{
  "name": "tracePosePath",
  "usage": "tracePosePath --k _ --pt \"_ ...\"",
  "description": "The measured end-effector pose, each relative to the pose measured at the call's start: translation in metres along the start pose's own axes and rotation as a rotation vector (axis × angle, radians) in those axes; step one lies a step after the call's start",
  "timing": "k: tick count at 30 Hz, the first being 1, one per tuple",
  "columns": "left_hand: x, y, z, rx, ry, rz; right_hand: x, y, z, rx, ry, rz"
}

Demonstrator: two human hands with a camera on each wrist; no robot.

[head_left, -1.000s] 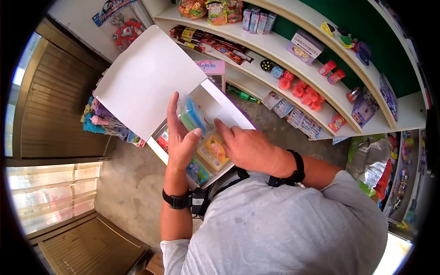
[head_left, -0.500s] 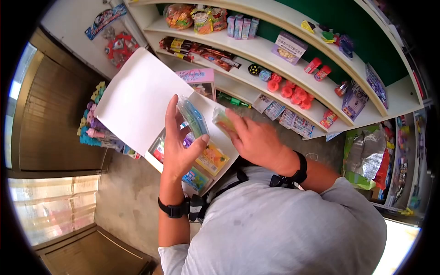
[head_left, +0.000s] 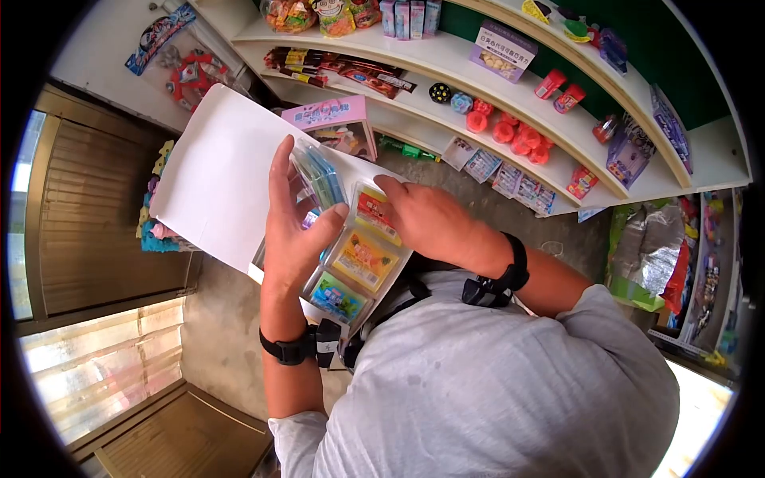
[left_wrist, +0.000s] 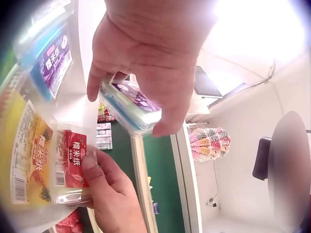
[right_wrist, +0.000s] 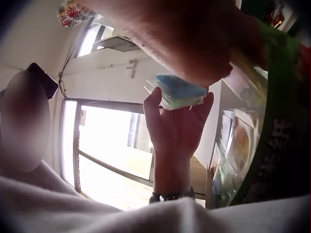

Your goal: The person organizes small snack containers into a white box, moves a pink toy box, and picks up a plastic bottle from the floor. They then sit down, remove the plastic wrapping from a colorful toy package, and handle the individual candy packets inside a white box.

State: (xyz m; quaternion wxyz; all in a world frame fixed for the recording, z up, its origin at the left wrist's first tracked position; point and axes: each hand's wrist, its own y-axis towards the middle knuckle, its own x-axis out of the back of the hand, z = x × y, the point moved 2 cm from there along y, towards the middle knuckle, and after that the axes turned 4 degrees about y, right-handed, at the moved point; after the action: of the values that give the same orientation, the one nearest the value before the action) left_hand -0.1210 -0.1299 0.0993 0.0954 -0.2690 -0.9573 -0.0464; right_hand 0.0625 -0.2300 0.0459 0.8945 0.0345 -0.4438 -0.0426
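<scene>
1. Your blue-green pack (head_left: 320,177) sits between the thumb and fingers of your left hand (head_left: 295,235). Expect a light, slick load in clear plastic: the shell will probably flex and could crack if squeezed. Take it by opposite edges. Whether it is one pack or two stacked, you cannot tell.
2. Your red pack (head_left: 376,213) lies under the fingertips of your right hand (head_left: 438,219), at the end of a row. It should handle the same way; hold it by its outer edge, off the label.
3. Left fingers: thumb and fingers stand a pack's breadth apart, pinching the blue-green pack from both sides.
4. Right fingers: clamped on the red pack's outer edge, thumb over the label side; the fingers behind are partly hidden.
5. Beside the red pack, nearer your body, lie the yellow pack (head_left: 366,259) and the green pack (head_left: 336,296).
6. Beyond your left fingers, the white box (head_left: 219,179) has its lid raised.
7. Farthest from both hands, the shelf (head_left: 721,166) holds sweets and small boxes.
</scene>
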Motion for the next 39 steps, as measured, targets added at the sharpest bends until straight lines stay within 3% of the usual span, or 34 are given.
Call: tracePosePath --k 3,6,9,12,15,18,19,22,23,27,31,34,39 --pt "-0.003 0.001 0.0 -0.017 -0.001 0.007 -0.001 0.004 -0.001 -0.026 -0.155 0.173" --pt "-0.003 0.003 0.001 -0.022 0.0 0.016 -0.014 0.004 -0.009 -0.001 -0.331 0.077" --pt "0.0 0.003 0.003 0.014 0.035 0.016 -0.013 0.003 -0.009 0.061 -0.271 -0.068" --pt "0.0 0.002 -0.002 0.068 0.091 0.028 0.003 -0.004 -0.007 0.348 -0.072 -0.349" --pt "-0.003 -0.003 0.001 0.079 0.144 0.025 0.045 -0.008 0.0 0.412 -0.235 -0.522" --pt "-0.005 -0.003 0.009 0.032 0.312 0.07 0.031 -0.009 -0.029 0.098 0.033 -0.417" --pt "-0.005 -0.003 0.009 0.011 0.389 0.09 0.026 -0.008 -0.042 -0.085 0.316 -0.304" --pt "-0.021 -0.007 -0.007 -0.064 0.576 0.124 0.018 -0.004 -0.061 -0.255 0.438 -0.141" --pt "-0.025 -0.007 -0.008 -0.102 0.615 0.149 0.019 -0.004 -0.059 -0.205 0.439 -0.201" --pt "-0.052 0.001 -0.003 -0.089 0.477 0.101 0.024 -0.005 -0.053 -0.243 0.452 -0.152" --pt "-0.067 -0.004 0.014 -0.304 0.777 0.036 0.012 -0.007 -0.067 -0.296 0.602 -0.137" --pt "-0.069 -0.014 0.018 -0.207 0.874 0.066 0.01 -0.009 -0.073 -0.334 0.674 -0.119" --pt "-0.078 -0.008 0.025 -0.192 0.933 -0.014 0.016 -0.008 -0.069 -0.325 0.662 -0.109"
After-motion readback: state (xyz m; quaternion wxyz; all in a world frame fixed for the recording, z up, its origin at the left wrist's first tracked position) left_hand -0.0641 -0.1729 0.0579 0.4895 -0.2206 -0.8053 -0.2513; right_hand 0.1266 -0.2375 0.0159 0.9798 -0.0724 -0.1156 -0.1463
